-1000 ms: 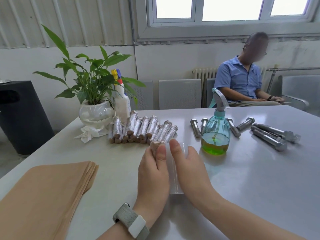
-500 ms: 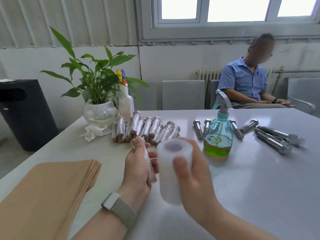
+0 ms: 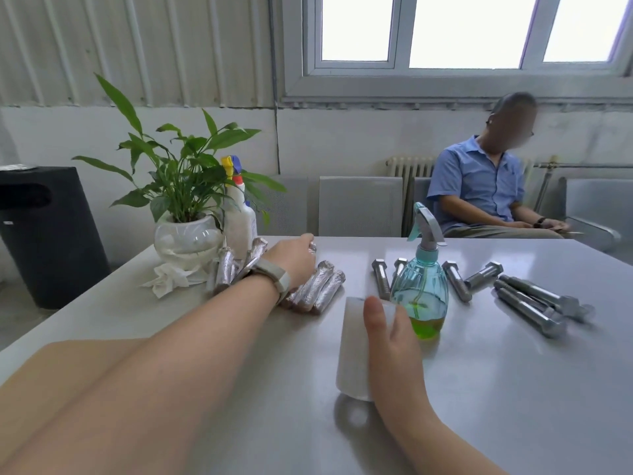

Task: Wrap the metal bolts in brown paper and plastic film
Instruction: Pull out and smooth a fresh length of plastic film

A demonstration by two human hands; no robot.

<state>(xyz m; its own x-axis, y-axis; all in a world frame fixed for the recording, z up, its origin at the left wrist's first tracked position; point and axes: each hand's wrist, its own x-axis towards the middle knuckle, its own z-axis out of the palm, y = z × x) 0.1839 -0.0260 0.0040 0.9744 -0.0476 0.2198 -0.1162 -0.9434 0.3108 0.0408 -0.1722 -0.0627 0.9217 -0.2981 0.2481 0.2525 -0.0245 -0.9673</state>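
My left hand (image 3: 294, 258) reaches far over the row of wrapped bolts (image 3: 317, 291) and grips a wrapped bolt whose shiny end shows at my fingertips. My right hand (image 3: 390, 334) holds the white roll of plastic film (image 3: 352, 351), which stands upright on the grey table (image 3: 513, 389), thumb across its front. Bare metal bolts (image 3: 529, 305) lie at the right, and a few more (image 3: 382, 277) sit behind the spray bottle. A stack of brown paper (image 3: 68, 358) lies at the near left, partly under my forearm.
A teal spray bottle (image 3: 423, 293) with green liquid stands just beyond the film roll. A potted plant (image 3: 186, 231), a white bottle (image 3: 241, 221) and crumpled tissue (image 3: 168, 281) sit at the back left. A person (image 3: 486, 190) sits behind the table. A black bin (image 3: 44, 234) stands left.
My left hand has carried the wrapped bolt away from the film roll and out to the row of wrapped bolts. My right hand has set the film roll down upright on the table.
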